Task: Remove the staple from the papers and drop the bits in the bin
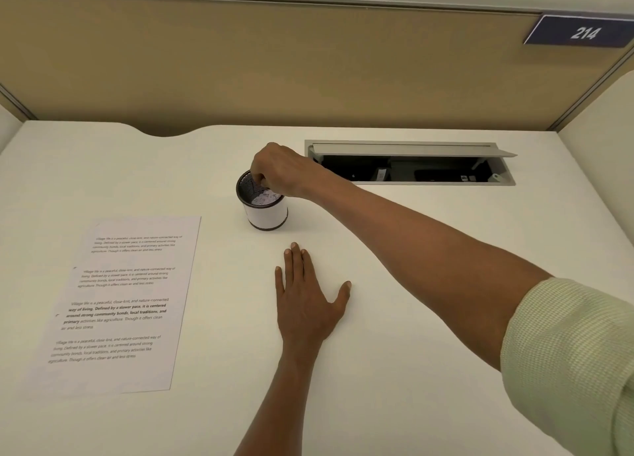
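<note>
Staple disposal at mesh bin (262,200): drop step in hand.
Right hand (279,171) is held over the bin mouth, fingertips pinched; the staple bit is too small to be seen. Left hand (308,294) is laid flat, released, near the bin. Papers (116,304) are left of the bin. Release is called for next.

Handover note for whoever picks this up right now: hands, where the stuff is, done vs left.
Right hand: over the mouth of the bin, fingertips curled together inside the rim; too small to tell if a staple bit is pinched.
Left hand: flat and open on the desk, holding nothing.
Papers: flat on the desk, left of the bin, nobody touching them.
Done: seemingly the staple pulling.
Left: confirm the drop, check papers for leftover staples.
</note>
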